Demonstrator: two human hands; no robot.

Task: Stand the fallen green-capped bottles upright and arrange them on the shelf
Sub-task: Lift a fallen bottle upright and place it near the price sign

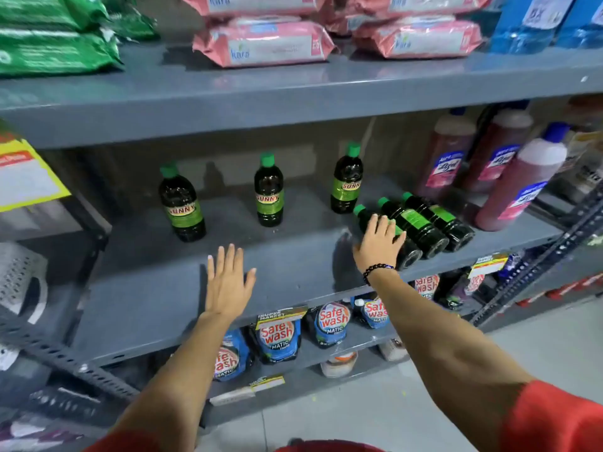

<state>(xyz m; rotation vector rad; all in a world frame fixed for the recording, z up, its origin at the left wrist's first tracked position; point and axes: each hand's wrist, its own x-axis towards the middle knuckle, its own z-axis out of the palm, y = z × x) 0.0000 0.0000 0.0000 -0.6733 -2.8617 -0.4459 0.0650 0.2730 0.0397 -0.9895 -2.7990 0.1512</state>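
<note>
Head view: right hand (378, 243) spread flat, unclosed, atop nearest fallen bottle (388, 236); risk of rolling it into two neighbours (424, 223) alongside; left hand (228, 278) open, empty.

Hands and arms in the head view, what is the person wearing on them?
Both forearms are bare. Red short sleeves show at the bottom edge. The right hand has a bracelet of dark round beads at the wrist. The left hand wears nothing; no rings or gloves visible.
</note>
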